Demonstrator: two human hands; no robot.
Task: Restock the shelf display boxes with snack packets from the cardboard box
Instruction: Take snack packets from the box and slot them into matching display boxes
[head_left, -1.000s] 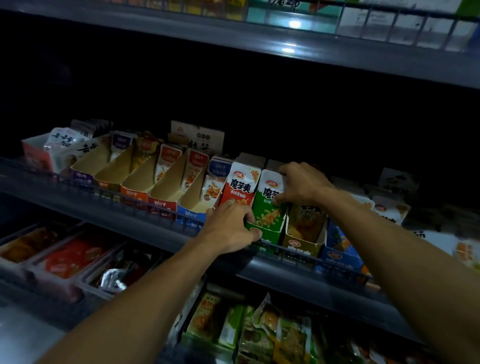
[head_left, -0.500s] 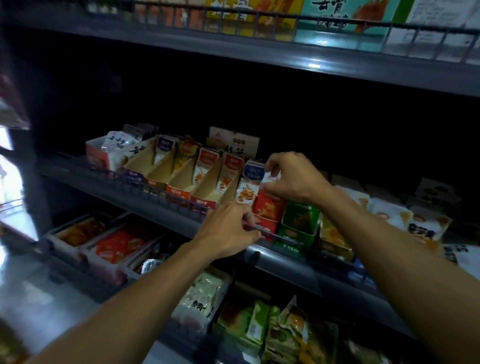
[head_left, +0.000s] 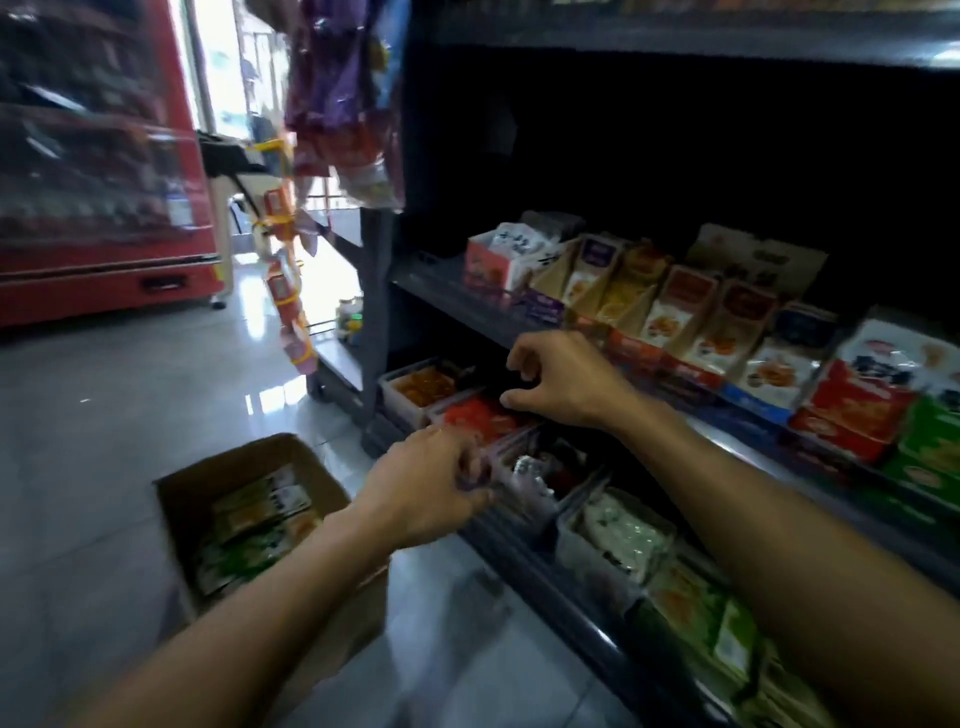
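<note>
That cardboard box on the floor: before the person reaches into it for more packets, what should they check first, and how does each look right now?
1. Cardboard box open at the top: ok, flaps are out of the way.
2. Snack packets left inside it: ok, green and orange ones are visible.
3. Left hand free to grab: ok, fingers loosely curled, nothing seen in them, though blurred.
4. Right hand free: ok, it holds nothing.
5. Room in the shelf display boxes: ok, several show bare cardboard in front.
6. Which box the packets match: cannot tell, print is too blurred.
</note>
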